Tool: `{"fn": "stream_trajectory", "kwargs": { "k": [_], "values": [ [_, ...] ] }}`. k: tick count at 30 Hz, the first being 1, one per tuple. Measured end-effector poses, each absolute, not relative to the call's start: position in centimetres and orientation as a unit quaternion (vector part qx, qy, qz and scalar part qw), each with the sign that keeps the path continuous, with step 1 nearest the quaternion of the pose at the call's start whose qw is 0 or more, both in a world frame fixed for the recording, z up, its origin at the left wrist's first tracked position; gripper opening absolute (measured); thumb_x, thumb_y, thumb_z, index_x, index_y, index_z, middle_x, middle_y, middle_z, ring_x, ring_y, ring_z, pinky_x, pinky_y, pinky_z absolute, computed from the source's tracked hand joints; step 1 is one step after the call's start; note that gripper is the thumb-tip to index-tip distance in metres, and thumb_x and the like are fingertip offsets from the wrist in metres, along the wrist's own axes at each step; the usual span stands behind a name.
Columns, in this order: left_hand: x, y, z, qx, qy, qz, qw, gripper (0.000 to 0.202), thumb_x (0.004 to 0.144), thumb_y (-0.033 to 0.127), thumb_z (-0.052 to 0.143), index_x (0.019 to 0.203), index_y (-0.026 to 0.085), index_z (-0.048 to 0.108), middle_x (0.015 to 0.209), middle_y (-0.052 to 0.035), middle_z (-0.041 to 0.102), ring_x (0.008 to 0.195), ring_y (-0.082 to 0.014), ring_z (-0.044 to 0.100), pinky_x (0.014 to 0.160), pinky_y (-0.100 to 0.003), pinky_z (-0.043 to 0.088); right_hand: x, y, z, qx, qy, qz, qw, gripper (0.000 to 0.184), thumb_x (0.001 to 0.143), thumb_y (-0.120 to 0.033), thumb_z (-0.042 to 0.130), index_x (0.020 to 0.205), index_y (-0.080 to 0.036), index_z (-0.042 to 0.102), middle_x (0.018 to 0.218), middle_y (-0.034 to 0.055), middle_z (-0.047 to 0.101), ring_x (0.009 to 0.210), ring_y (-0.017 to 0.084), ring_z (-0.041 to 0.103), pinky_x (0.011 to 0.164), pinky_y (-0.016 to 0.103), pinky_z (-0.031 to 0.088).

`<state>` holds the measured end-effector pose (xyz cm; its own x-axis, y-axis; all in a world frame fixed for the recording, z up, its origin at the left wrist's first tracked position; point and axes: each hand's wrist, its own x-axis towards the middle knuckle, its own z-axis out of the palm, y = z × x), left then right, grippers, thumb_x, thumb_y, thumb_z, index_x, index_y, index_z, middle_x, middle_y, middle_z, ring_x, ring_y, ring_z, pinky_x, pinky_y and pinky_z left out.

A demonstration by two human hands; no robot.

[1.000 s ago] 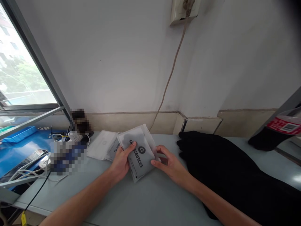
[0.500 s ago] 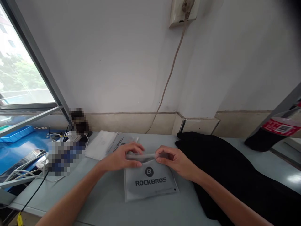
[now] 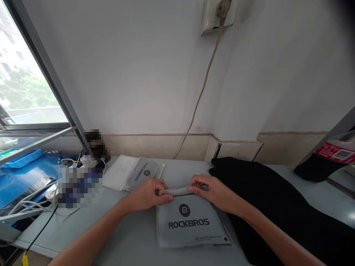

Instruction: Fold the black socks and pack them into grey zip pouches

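A bag [image 3: 191,225] lies flat on the bench [image 3: 133,236], on the near side of the hands. The left hand [image 3: 148,194] and right hand [image 3: 213,190] pinch its far edge. A stack of pouches [image 3: 133,171] lies just behind the left hand, to its left. A cloth [image 3: 277,207] spreads just right of the right hand. Cables [image 3: 36,205] lie far to the left.

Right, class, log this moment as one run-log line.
left hand: pinches ROCKBROS pouch top edge | right hand: same | pouch: flat on table
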<state>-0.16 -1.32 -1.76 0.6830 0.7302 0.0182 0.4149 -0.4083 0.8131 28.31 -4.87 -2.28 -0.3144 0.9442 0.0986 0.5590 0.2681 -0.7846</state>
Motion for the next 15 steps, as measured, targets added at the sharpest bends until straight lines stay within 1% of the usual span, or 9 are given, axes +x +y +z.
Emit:
{"fn": "stream_trajectory", "kwargs": {
  "k": [2,3,4,5,6,9,12,13,15],
  "values": [
    [-0.1,-1.3,-1.9,0.778,0.366,0.220,0.461,0.036,0.088,0.055,0.072,0.083,0.020,0.060,0.072,0.0034,0.052,0.061,-0.0118,0.044,0.056,-0.025,0.030,28.3,-4.7,-2.5,-0.505,-0.724,0.346,0.318,0.030,0.094,-0.053,0.064,0.087,-0.025,0.069,0.078,-0.0005,0.059,0.075,0.019,0.051,0.067,0.030,0.041],
    [-0.1,-1.2,-1.9,0.765,0.366,0.227,0.479,0.036,0.086,0.054,0.073,0.099,0.022,0.063,0.070,0.0048,0.050,0.061,-0.0120,0.044,0.056,-0.024,0.030,28.2,-4.7,-2.6,-0.502,-0.716,0.358,0.329,0.030,0.093,-0.054,0.065,0.089,-0.025,0.068,0.076,-0.0016,0.056,0.073,0.017,0.049,0.066,0.029,0.041],
    [-0.1,-1.2,-1.7,0.760,0.361,0.224,0.492,0.042,0.086,0.053,0.074,0.114,0.024,0.063,0.071,0.0050,0.052,0.062,-0.0124,0.046,0.056,-0.024,0.031,28.1,-4.6,-2.8,-0.497,-0.709,0.369,0.339,0.029,0.092,-0.054,0.066,0.091,-0.025,0.067,0.075,-0.0027,0.054,0.071,0.016,0.048,0.066,0.029,0.041],
    [-0.1,-1.2,-1.6,0.763,0.352,0.209,0.500,0.048,0.087,0.052,0.074,0.124,0.025,0.062,0.074,0.0040,0.055,0.064,-0.0129,0.048,0.058,-0.024,0.033,28.0,-4.6,-2.9,-0.493,-0.703,0.378,0.346,0.029,0.091,-0.054,0.067,0.094,-0.025,0.067,0.074,-0.0036,0.052,0.070,0.016,0.047,0.065,0.028,0.041],
    [-0.2,-1.2,-1.4,0.769,0.344,0.184,0.507,0.048,0.089,0.052,0.072,0.127,0.024,0.063,0.077,0.0021,0.059,0.067,-0.0137,0.052,0.060,-0.024,0.035,27.9,-4.5,-3.1,-0.491,-0.699,0.383,0.351,0.028,0.091,-0.053,0.067,0.096,-0.026,0.066,0.074,-0.0043,0.050,0.069,0.015,0.047,0.065,0.028,0.041],
    [-0.4,-1.3,-1.3,0.776,0.329,0.117,0.526,0.039,0.094,0.053,0.063,0.116,0.021,0.073,0.093,-0.0048,0.070,0.080,-0.0180,0.061,0.067,-0.026,0.042,27.3,-4.5,-3.7,-0.500,-0.677,0.384,0.380,0.030,0.087,-0.051,0.072,0.104,-0.028,0.066,0.083,-0.0035,0.056,0.070,0.015,0.051,0.067,0.029,0.045],
    [-0.3,-1.4,-1.6,0.780,0.356,0.154,0.492,0.036,0.096,0.051,0.060,0.112,0.022,0.074,0.098,-0.0045,0.072,0.086,-0.0192,0.063,0.071,-0.027,0.044,26.9,-4.5,-4.0,-0.545,-0.565,0.462,0.413,0.047,0.079,-0.053,0.080,0.115,-0.028,0.064,0.104,0.0023,0.065,0.080,0.019,0.062,0.072,0.032,0.051],
    [-0.2,-1.5,-1.7,0.783,0.371,0.180,0.466,0.034,0.097,0.051,0.059,0.110,0.022,0.073,0.097,-0.0037,0.072,0.086,-0.0188,0.062,0.071,-0.027,0.044,26.8,-4.6,-4.0,-0.551,-0.514,0.515,0.407,0.049,0.078,-0.054,0.081,0.115,-0.026,0.065,0.105,0.0049,0.067,0.082,0.021,0.064,0.072,0.033,0.052],
    [0.0,-1.7,-1.6,0.789,0.392,0.223,0.417,0.032,0.097,0.049,0.058,0.106,0.022,0.073,0.096,-0.0028,0.071,0.085,-0.0180,0.061,0.072,-0.027,0.044,26.8,-4.8,-3.8,-0.536,-0.440,0.609,0.384,0.043,0.078,-0.055,0.081,0.103,-0.022,0.067,0.094,0.0061,0.070,0.080,0.022,0.065,0.070,0.033,0.052]
  ]
}}
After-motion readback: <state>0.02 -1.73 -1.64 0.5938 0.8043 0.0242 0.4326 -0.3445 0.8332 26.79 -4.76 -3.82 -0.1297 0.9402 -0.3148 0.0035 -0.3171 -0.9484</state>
